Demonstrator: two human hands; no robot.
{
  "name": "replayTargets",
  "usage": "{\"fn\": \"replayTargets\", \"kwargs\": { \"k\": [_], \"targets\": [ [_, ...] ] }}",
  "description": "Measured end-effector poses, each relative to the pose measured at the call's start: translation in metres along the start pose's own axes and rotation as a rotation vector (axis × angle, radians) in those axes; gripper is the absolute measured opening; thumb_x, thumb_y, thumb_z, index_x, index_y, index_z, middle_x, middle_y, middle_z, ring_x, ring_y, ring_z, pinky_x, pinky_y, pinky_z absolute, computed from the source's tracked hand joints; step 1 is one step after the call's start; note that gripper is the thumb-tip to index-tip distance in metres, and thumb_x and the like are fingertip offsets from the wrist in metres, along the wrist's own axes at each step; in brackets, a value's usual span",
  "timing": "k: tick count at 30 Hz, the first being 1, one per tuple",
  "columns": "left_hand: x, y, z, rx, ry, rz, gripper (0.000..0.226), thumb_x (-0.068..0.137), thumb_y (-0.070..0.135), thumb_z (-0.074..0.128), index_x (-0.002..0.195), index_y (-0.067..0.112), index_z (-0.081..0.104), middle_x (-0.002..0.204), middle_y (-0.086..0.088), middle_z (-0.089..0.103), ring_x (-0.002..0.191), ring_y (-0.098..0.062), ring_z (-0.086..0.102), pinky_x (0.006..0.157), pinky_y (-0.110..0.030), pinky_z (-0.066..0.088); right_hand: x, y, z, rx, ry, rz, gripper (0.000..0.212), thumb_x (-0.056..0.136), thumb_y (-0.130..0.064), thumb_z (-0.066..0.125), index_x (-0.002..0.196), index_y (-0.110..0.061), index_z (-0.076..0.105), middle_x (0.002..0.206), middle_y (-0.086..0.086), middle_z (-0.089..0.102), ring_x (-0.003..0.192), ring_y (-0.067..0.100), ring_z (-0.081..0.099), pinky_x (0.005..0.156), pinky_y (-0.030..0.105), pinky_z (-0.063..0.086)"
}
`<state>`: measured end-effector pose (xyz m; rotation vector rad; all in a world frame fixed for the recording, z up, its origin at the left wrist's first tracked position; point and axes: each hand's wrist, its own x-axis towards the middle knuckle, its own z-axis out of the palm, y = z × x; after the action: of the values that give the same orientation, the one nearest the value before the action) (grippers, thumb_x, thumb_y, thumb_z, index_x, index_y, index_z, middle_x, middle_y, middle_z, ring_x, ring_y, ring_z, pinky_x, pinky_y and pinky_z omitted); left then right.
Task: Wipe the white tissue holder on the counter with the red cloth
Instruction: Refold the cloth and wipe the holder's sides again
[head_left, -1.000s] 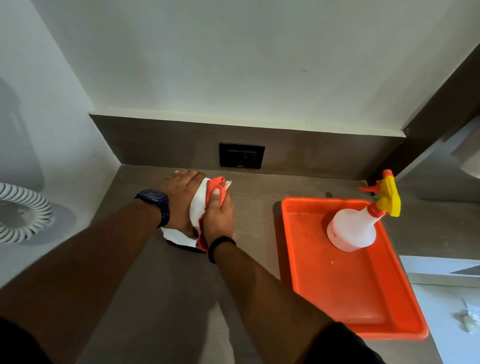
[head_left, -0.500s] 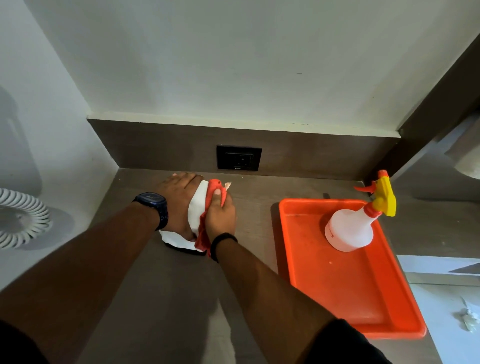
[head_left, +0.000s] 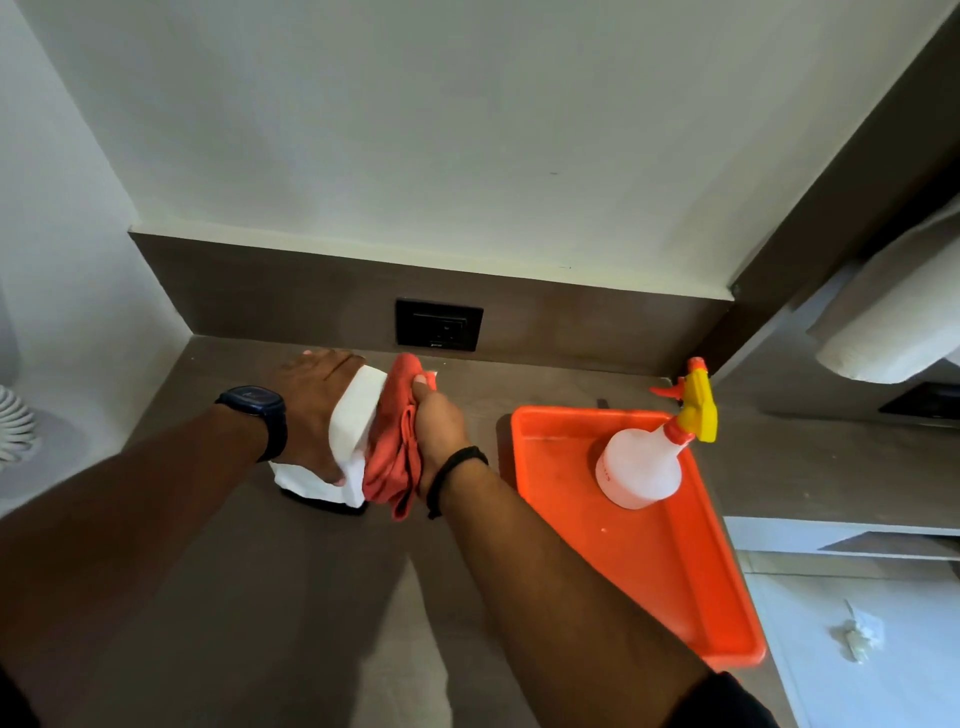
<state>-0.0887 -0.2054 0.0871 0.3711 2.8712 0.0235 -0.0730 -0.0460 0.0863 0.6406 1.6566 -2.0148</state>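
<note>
tissue holder (head_left: 357, 415) half covered, coiled cord (head_left: 14, 431) cropped

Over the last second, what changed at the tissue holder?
The right hand dragged the red cloth rightward and down the right side of the white tissue holder; more cloth hangs bunched below it. The left hand still holds the holder in place; spray bottle and orange tray unmoved.

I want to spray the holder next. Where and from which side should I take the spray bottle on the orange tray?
Probably the narrow neck of the spray bottle, just under its yellow head, coming from the near right: it stands upright on the tray, and the red lever juts left for the fingers.
</note>
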Motion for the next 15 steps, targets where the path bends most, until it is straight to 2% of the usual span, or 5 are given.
{"fn": "replayTargets", "kwargs": {
  "k": [4,6,8,10,15],
  "targets": [
    [-0.002,0.005,-0.011,0.004,-0.095,-0.024,0.153,0.023,0.081,0.069,0.147,0.017,0.004,0.156,-0.005,0.018,0.144,-0.026,0.015,0.118,-0.043,0.018,-0.021,-0.019,-0.045,-0.262,0.108,-0.357,0.032,0.102,-0.032,0.048,0.113,-0.011,0.069,0.096,0.004,0.070,0.092,0.019,0.061,0.085,0.030,0.046],
    [0.000,0.020,-0.015,0.006,-0.077,0.016,0.158,0.027,0.092,0.060,0.149,0.017,-0.005,0.161,-0.005,0.005,0.148,-0.023,0.001,0.120,-0.042,0.004,-0.029,-0.016,-0.078,-0.455,0.182,-0.512,0.032,0.102,-0.033,0.046,0.111,-0.012,0.068,0.104,0.012,0.074,0.095,0.025,0.064,0.081,0.032,0.045],
    [0.004,0.050,-0.018,-0.044,0.029,0.092,0.151,0.033,0.100,0.042,0.150,0.017,-0.006,0.162,-0.006,0.001,0.148,-0.022,-0.002,0.119,-0.038,-0.002,-0.028,-0.004,-0.113,-0.718,0.236,-0.627,0.042,0.098,-0.037,0.042,0.119,-0.010,0.066,0.118,0.017,0.071,0.110,0.033,0.062,0.090,0.036,0.045],
    [0.008,0.089,-0.013,-0.125,0.105,0.175,0.143,0.040,0.099,0.035,0.150,0.016,-0.004,0.161,-0.009,0.000,0.148,-0.022,-0.002,0.118,-0.035,-0.003,-0.024,0.012,-0.149,-0.973,0.247,-0.625,0.054,0.095,-0.041,0.034,0.131,-0.011,0.059,0.129,0.019,0.065,0.120,0.038,0.056,0.102,0.043,0.043],
    [0.010,0.170,0.035,-0.205,0.035,0.292,0.142,0.044,0.094,0.045,0.149,0.016,-0.010,0.160,-0.009,-0.013,0.147,-0.022,-0.011,0.118,-0.037,-0.006,-0.024,0.052,-0.209,-1.403,0.242,-0.473,0.066,0.087,-0.056,0.017,0.137,-0.026,0.050,0.130,0.009,0.060,0.122,0.034,0.052,0.092,0.049,0.049]
  ]
}}
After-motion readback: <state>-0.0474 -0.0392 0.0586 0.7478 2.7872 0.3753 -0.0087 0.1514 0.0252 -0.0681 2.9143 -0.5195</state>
